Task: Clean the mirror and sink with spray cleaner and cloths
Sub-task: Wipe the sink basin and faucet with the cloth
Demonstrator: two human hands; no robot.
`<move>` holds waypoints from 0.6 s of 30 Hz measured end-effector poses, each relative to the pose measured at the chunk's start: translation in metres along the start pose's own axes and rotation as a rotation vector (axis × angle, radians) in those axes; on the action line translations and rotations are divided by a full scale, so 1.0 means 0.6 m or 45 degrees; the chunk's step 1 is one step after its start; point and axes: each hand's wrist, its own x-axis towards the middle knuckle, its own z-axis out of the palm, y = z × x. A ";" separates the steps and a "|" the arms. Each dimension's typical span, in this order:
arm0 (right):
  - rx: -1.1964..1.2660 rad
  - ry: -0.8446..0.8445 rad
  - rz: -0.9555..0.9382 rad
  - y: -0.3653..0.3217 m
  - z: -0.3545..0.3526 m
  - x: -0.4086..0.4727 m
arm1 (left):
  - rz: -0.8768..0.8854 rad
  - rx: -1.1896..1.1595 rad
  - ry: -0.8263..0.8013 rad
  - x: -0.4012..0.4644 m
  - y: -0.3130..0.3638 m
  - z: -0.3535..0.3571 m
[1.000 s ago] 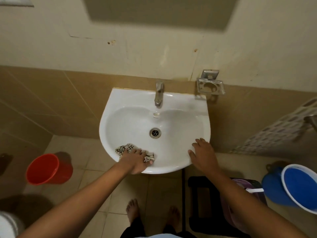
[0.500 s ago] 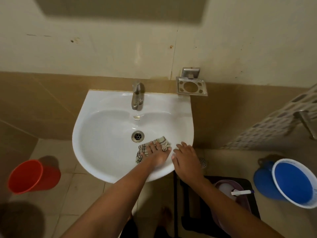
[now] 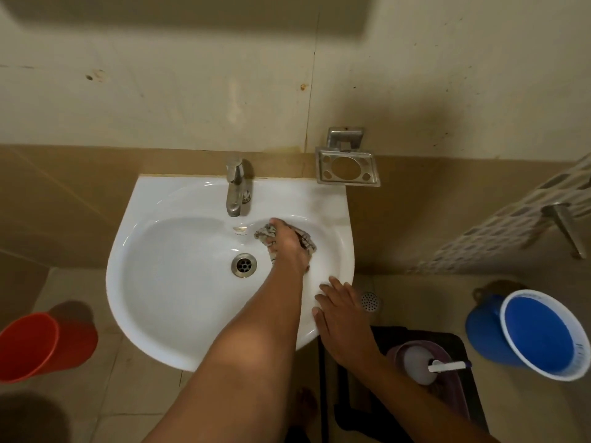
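Note:
A white wall-hung sink (image 3: 166, 302) fills the middle of the view, with a metal tap (image 3: 236, 190) at its back and a drain (image 3: 244, 265) in the bowl. My left hand (image 3: 286, 243) presses a checked cloth (image 3: 266, 234) against the bowl's back right wall, just right of the tap. The cloth is bunched under my fingers. My right hand (image 3: 340, 311) rests flat on the sink's front right rim with its fingers spread and nothing in it. No mirror shows, only a dark shadow along the top of the wall.
An empty metal soap holder (image 3: 348, 167) hangs on the wall right of the sink. On the floor stand a red bucket (image 3: 41, 345) at left and a blue bucket (image 3: 540, 334) at right. A spray bottle (image 3: 425, 364) lies in a purple basin on a dark stool (image 3: 454, 343).
My left hand has swept the cloth from the bowl's front left, across the front, up to the back right wall beside the tap. My right hand stayed on the right rim.

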 end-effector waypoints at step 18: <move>0.574 0.297 0.377 0.060 -0.070 0.039 | 0.673 1.535 -0.552 -0.122 -0.117 -0.058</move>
